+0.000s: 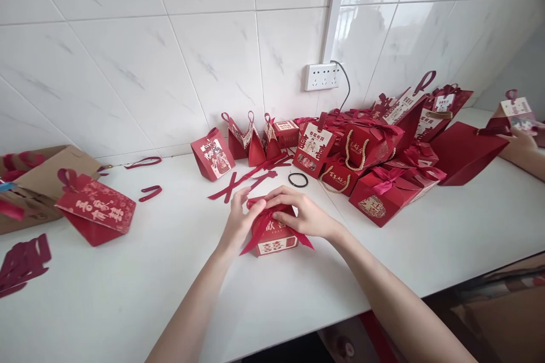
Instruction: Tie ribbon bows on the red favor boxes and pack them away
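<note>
A small red gift box (276,248) with gold and cream lettering stands on the white table, right in front of me. Round its top runs a red ribbon (303,240), its tails hanging down on both sides. My left hand (239,220) is closed at the ribbon's knot from the left, thumb on top. From the right, my right hand (303,214) curls over the box top, its fingers pinching at the ribbon. The fingers partly hide the knot and the box's top. Just behind the hands lie loose red ribbon strips (232,184) and a black elastic band (297,180).
Many red gift boxes (383,195) are heaped at the right against the tiled wall. A tent-shaped red box (96,207) and a cardboard box (76,159) stand left. Another person's hand (522,139) holds a box at far right. A power socket (322,77) is on the wall.
</note>
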{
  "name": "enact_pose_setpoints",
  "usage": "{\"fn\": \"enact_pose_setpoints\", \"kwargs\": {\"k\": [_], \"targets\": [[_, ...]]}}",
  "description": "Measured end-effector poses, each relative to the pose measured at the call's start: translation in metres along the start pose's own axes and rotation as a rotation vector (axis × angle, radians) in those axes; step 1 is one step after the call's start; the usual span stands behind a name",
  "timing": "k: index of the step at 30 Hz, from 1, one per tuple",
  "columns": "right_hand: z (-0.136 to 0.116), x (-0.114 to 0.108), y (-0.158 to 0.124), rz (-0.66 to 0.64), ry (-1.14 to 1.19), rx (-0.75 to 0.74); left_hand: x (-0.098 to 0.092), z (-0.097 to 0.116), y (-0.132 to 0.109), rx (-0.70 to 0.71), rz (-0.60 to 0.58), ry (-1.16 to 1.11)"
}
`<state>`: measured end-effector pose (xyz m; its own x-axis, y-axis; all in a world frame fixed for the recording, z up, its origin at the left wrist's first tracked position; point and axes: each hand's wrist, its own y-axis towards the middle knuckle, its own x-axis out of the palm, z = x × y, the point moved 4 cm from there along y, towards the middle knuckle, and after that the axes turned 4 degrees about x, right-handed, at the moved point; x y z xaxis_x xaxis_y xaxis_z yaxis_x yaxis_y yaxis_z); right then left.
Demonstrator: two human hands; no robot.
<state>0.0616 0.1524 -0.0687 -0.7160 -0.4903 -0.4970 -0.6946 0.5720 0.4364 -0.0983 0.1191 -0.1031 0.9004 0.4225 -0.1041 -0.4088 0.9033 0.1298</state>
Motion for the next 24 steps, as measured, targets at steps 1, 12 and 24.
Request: {"fn": "enact_pose_setpoints", "kwargs": {"k": [1, 12, 24], "targets": [[0.0, 0.0, 0.0, -0.003, 0.013, 0.007, 0.003, -0.002, -0.002, -0.081, -0.056, -0.06], [0.022, -0.014, -0.007, -0.098, 0.055, 0.445, 0.014, 0.008, -0.017, -0.259, -0.426, -0.163], [0.029, -0.02, -0.008, 0.095, 0.439, 0.387, 0.011, 0.015, -0.014, 0.109, -0.277, 0.026]]}}
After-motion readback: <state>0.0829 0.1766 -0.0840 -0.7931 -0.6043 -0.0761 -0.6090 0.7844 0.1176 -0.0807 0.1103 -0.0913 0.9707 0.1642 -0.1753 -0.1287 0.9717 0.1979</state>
